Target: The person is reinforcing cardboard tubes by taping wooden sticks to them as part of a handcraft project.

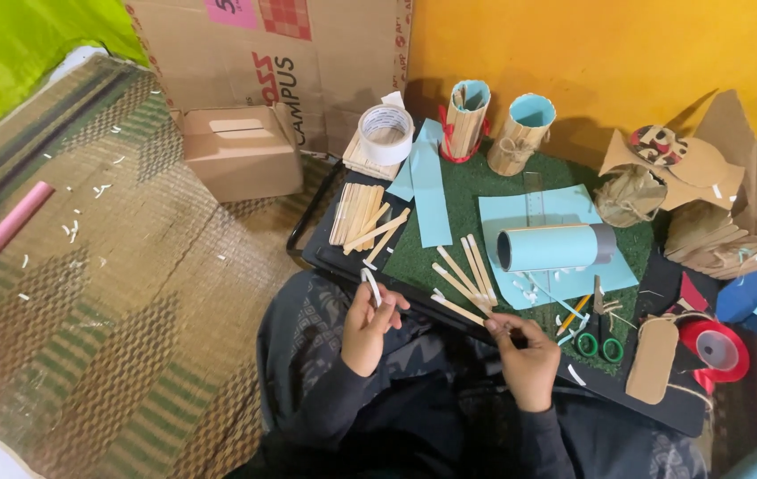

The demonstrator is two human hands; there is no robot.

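Left hand raised, fingers pinched; right hand curled, grip closed.

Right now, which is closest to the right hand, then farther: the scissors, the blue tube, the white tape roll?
From the right hand:
1. Scissors, just beside it on the right.
2. Blue tube, above it on the green mat.
3. White tape roll, far up on the left.
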